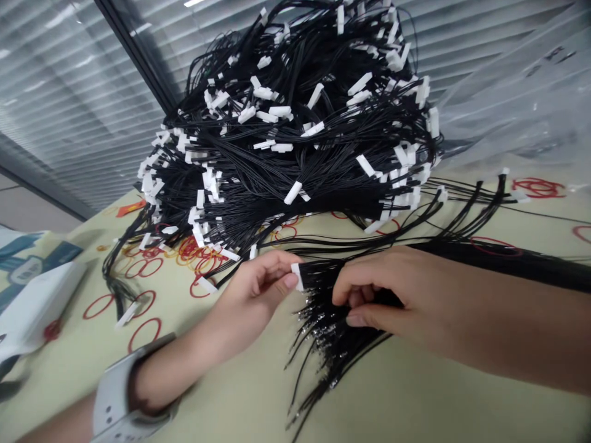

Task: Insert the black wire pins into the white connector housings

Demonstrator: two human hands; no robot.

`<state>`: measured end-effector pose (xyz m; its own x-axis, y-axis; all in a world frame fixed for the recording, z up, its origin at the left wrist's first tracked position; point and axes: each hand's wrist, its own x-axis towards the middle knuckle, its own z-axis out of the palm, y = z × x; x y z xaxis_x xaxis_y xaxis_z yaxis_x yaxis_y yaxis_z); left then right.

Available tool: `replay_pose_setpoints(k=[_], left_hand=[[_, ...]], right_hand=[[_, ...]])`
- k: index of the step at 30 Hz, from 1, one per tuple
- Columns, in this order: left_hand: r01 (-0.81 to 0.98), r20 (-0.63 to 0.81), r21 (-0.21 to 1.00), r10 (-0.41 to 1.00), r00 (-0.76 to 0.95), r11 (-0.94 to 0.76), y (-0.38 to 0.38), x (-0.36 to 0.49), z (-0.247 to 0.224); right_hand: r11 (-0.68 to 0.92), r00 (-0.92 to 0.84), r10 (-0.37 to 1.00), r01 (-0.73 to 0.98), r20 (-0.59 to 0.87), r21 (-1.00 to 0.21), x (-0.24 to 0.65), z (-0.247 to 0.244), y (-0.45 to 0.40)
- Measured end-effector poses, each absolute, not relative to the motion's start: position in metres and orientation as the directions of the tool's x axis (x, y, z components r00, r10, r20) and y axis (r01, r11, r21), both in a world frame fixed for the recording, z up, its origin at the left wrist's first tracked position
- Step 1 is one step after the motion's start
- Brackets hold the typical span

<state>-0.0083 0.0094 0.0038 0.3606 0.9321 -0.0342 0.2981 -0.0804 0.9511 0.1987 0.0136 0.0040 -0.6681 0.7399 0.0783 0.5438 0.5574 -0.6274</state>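
Between the thumb and fingers of my left hand is a small white connector, with a row of black wires running out of it to the right. My right hand curls over these black wires, fingertips closed among them; exactly how many strands it grips is hidden. Below the connector, loose wire ends with tiny metal terminals fan out toward the lower left. The rest of the wire bundle passes beneath my right wrist to the right.
A large heap of black cables with white connectors stands at the back. Red and yellow rubber bands are scattered on the pale yellow table. To the left lies a white box-like object; clear plastic bagging is at right.
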Motion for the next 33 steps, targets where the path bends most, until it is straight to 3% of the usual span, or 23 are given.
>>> replay_pose_setpoints(k=[7,15,24,33], left_hand=[[0.281,-0.047,0.957,0.923,0.381,-0.067,0.008,-0.008,0.004],[0.287,-0.06,0.957,0.93,0.362,-0.05,0.007,-0.008,0.004],[0.231,-0.071,0.973,0.932,0.354,-0.013,0.003,-0.006,0.004],[0.225,-0.072,0.974,0.933,0.353,-0.01,0.002,-0.006,0.002]], right_hand=[[0.465,-0.601,0.799,0.624,-0.006,-0.628,0.194,0.008,0.013],[0.499,-0.424,0.864,0.647,0.272,-0.576,0.181,-0.002,0.007],[0.603,-0.479,0.798,0.638,0.367,-0.479,0.18,-0.011,0.007],[0.583,-0.502,0.81,0.628,0.304,-0.515,0.179,-0.009,0.008]])
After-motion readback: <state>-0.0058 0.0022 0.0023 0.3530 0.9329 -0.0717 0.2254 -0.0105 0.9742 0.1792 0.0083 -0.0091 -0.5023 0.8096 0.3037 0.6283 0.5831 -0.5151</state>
